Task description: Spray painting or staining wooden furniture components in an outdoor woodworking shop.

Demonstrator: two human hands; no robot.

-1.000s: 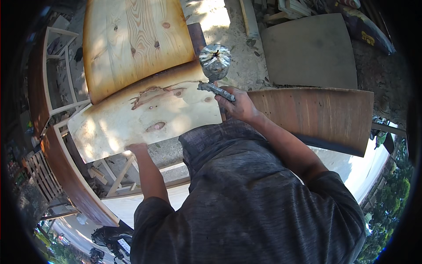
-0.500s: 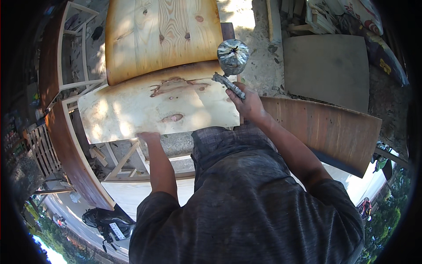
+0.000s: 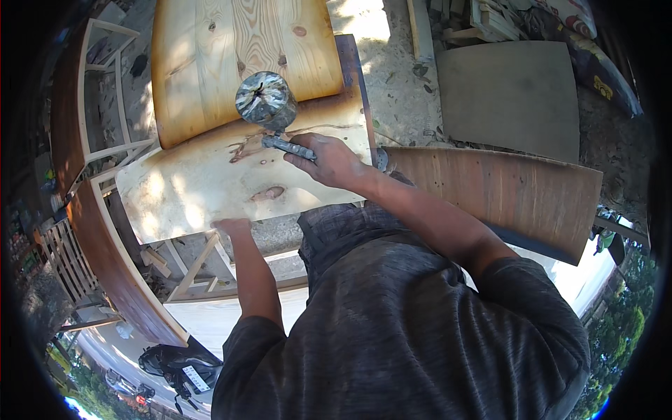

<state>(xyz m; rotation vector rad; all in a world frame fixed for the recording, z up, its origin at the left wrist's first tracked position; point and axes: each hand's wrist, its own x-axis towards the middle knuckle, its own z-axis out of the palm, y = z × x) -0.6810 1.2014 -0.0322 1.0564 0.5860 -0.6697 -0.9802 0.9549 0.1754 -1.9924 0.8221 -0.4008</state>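
Observation:
My right hand (image 3: 331, 162) is closed around the handle of a paint spray gun (image 3: 288, 147), whose round, paint-smeared cup (image 3: 266, 101) stands on top. It is above a pale wooden panel (image 3: 203, 185) with dark knots and a brown-shaded far edge. My left hand (image 3: 233, 226) grips this panel's near edge; some of its fingers are hidden. Beyond lies a second wooden panel (image 3: 245, 42), larger, with browned borders. Its near edge meets or overlaps the first one; I cannot tell which. No spray mist can be made out.
A brown-stained panel (image 3: 490, 192) extends to my right, with a grey board (image 3: 511, 98) on the ground behind it. To the left stand wooden frames with brown sides (image 3: 122, 259). Scrap wood (image 3: 483, 24) lies far right. A parked motorbike (image 3: 178, 367) shows at lower left.
My right hand has swept the spray gun leftward, from the panel's right end to over its middle. My left hand stays at the near edge. The whole view has shifted slightly.

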